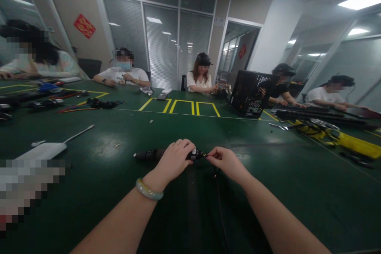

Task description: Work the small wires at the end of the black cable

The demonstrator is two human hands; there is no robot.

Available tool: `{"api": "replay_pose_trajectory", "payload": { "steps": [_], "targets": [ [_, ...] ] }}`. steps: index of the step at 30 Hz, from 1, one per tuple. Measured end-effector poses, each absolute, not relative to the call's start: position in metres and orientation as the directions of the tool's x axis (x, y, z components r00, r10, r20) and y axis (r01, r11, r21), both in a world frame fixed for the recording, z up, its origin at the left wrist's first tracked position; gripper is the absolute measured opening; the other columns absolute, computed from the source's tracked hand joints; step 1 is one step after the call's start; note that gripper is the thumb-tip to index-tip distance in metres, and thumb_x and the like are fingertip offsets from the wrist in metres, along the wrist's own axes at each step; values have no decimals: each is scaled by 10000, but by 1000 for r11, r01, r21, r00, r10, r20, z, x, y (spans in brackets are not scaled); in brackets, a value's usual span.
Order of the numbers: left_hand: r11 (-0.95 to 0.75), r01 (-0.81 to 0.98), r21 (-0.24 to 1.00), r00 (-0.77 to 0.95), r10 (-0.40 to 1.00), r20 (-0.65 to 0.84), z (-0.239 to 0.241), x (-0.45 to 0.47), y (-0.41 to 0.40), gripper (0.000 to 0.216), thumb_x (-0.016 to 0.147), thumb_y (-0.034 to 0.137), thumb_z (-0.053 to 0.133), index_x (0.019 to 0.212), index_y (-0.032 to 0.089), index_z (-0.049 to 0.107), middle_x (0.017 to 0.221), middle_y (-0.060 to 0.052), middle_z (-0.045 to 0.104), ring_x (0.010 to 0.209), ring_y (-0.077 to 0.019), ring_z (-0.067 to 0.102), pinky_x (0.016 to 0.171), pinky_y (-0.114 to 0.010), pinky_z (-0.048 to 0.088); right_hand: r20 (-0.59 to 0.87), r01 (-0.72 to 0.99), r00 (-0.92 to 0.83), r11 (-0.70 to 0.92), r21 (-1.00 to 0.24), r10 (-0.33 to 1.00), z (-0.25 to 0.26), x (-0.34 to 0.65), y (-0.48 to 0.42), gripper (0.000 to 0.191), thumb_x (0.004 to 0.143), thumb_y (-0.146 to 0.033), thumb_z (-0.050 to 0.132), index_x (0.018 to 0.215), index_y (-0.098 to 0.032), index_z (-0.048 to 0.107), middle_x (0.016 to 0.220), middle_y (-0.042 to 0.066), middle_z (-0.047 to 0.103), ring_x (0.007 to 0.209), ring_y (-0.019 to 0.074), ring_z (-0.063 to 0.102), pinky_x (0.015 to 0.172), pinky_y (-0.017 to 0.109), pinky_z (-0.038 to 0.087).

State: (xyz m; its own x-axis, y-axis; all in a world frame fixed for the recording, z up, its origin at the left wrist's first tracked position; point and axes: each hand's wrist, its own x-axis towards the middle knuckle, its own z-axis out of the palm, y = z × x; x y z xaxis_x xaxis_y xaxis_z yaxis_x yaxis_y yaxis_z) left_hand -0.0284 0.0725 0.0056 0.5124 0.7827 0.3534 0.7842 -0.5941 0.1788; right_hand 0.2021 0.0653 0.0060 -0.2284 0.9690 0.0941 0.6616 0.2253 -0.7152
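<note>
A black electric screwdriver (149,154) lies lengthwise on the green table, its metal tip pointing left. My left hand (176,155) is wrapped over the middle of its body from above. A pale label shows on the tool just past my fingers. At the tapered tail on the right, my right hand (222,159) pinches with thumb and forefinger close to a small yellowish spot. What sits between those fingertips is too small to make out. Below my right hand, a thin dark cable (219,198) with a dark end piece runs toward me along the table.
A white adapter (46,150) with a short cable lies left. Wire bundles (101,103) are farther back. A black computer case (250,93) stands back right, near yellow-and-black parts (351,139). Yellow tape outlines (182,101) mark the table (119,202). Several people sit around the far side.
</note>
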Motion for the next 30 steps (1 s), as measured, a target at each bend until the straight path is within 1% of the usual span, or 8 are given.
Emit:
{"api": "replay_pose_trajectory", "payload": {
  "steps": [3, 6, 8, 11, 15, 20, 27, 30],
  "targets": [
    [-633, 750, 189, 553, 758, 346, 3, -28, 72, 390, 806, 228, 680, 1154, 233, 504, 1292, -59, 517, 1157, -245, 488, 948, -395, 377, 74, 671, -246, 225, -706, 966, 4, 201, 64, 134, 803, -317, 644, 835, -192, 679, 743, -9, 682, 673, 138, 611, 575, 214, 403],
    [-617, 754, 225, 537, 777, 330, 4, -24, 69, 320, 838, 356, 646, 1097, 212, 525, 1107, -51, 599, 1020, -233, 558, 874, -378, 411, 51, 680, -248, 212, -702, 967, 2, 200, 64, 136, 803, -323, 643, 828, -196, 683, 746, -8, 689, 678, 141, 620, 575, 216, 402],
    [-597, 770, 226, 509, 788, 347, 6, -19, 65, 278, 848, 411, 621, 1019, 205, 543, 989, -38, 604, 927, -225, 572, 816, -365, 422, 52, 680, -236, 203, -704, 970, 0, 201, 64, 149, 815, -334, 629, 830, -197, 684, 734, -8, 687, 670, 142, 617, 573, 218, 399],
    [-601, 772, 206, 505, 777, 375, 10, -11, 59, 203, 862, 353, 594, 1011, 221, 559, 961, -30, 577, 888, -210, 571, 805, -352, 419, 77, 672, -237, 220, -707, 969, -1, 202, 63, 159, 834, -341, 606, 834, -200, 679, 720, -12, 681, 661, 139, 606, 574, 221, 395],
    [-591, 789, 165, 514, 784, 348, 11, -3, 53, 176, 867, 318, 555, 1024, 242, 575, 979, -33, 532, 886, -204, 564, 779, -340, 428, 135, 677, -234, 261, -688, 963, -2, 204, 63, 145, 831, -332, 607, 818, -204, 671, 717, -20, 676, 649, 134, 595, 568, 222, 389],
    [-574, 808, 132, 519, 800, 299, 12, -5, 53, 167, 831, 259, 575, 997, 240, 569, 1013, -36, 521, 947, -213, 546, 792, -343, 433, 115, 660, -238, 248, -709, 964, -2, 204, 63, 127, 830, -306, 603, 828, -196, 665, 738, -15, 681, 656, 135, 606, 569, 220, 406],
    [-580, 780, 235, 520, 810, 273, 10, -14, 54, 161, 820, 208, 534, 980, 226, 544, 977, -22, 583, 887, -190, 563, 778, -325, 432, 151, 671, -288, 312, -672, 946, 3, 197, 55, 114, 840, -285, 586, 857, -201, 662, 753, -8, 667, 646, 134, 589, 557, 225, 398],
    [-595, 767, 242, 530, 799, 284, 9, -14, 55, 152, 814, 217, 540, 966, 222, 549, 928, -21, 608, 862, -199, 572, 784, -342, 435, 178, 678, -305, 344, -650, 936, 3, 194, 54, 107, 839, -264, 579, 869, -198, 658, 762, 1, 662, 659, 139, 583, 575, 232, 401]
  ]
}}
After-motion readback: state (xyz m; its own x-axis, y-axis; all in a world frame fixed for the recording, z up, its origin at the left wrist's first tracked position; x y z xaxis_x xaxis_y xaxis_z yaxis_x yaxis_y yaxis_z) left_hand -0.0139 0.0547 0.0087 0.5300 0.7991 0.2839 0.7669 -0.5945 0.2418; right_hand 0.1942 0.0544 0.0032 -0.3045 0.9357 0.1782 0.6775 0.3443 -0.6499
